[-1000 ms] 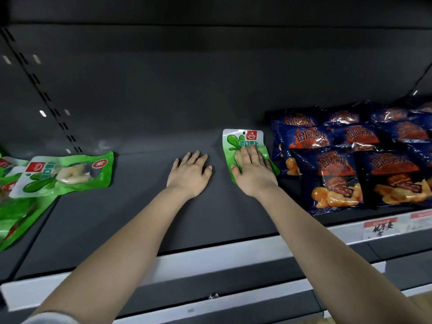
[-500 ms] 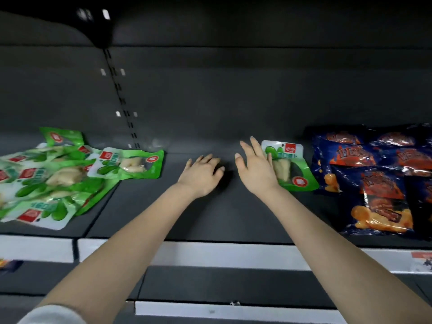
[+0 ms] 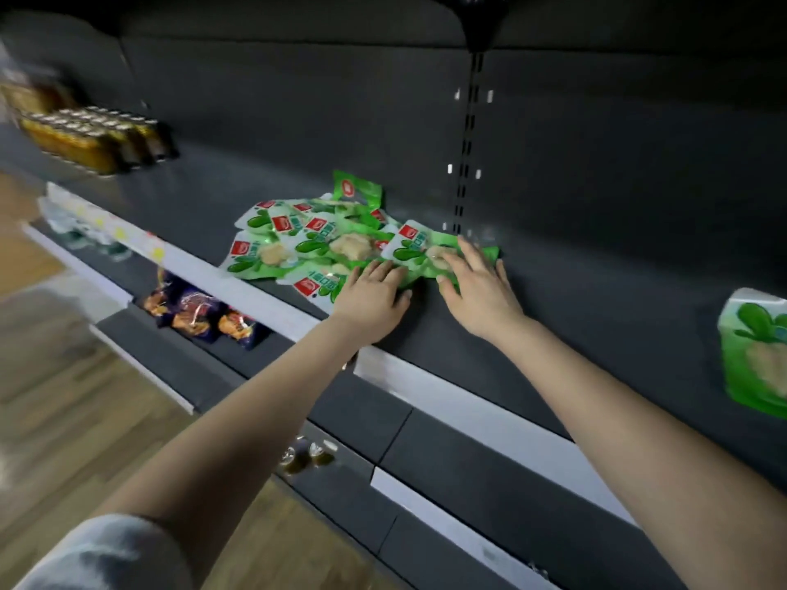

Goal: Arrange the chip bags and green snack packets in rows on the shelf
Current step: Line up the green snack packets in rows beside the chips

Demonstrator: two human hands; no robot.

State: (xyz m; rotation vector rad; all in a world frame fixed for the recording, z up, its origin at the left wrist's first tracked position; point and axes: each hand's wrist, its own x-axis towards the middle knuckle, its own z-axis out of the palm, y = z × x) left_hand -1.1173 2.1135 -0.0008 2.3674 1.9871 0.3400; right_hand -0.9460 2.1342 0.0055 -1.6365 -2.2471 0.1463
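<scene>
Dark matte shelf [image 3: 596,317], white front strip, wood-plank floor [image 3: 64,376] below. Glossy green snack packets [image 3: 323,244] heaped loosely. Left hand [image 3: 374,298] and right hand [image 3: 479,287] flat, fingers spread, on heap's edge.

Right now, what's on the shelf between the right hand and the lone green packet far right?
Nothing: in the head view, bare dark shelf separates the right hand from the lone green packet.

lone green packet [image 3: 758,355] cropped, far jars [image 3: 89,136] blurred
</scene>
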